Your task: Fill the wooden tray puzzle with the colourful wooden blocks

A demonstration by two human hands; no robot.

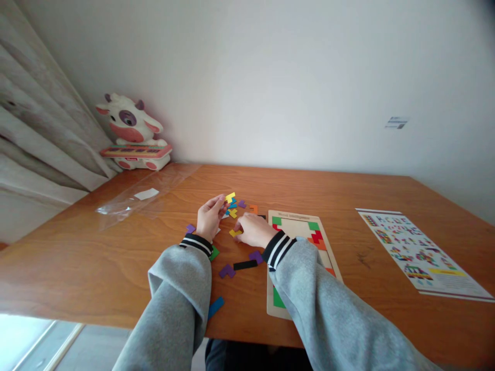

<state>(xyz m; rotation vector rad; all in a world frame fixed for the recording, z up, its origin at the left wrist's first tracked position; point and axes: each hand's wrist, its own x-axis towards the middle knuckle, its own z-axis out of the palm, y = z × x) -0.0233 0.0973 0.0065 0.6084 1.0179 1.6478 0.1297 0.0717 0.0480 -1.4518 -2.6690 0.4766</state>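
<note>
My left hand pinches a yellow puzzle piece, raised a little over the table. Lower and to the right, the fingers of my right hand are closed on a second yellow puzzle piece; whether it is lifted I cannot tell. Loose pieces lie around both hands, among them another yellow piece, a purple piece and an orange piece. To the right lies a wooden puzzle board with green, red and orange pieces in it. My right forearm hides its middle.
Nearer me lie a black bar, a purple piece and a blue bar. A printed sheet is at the right. A clear plastic bag and a cow toy keyboard are at the left, by a curtain.
</note>
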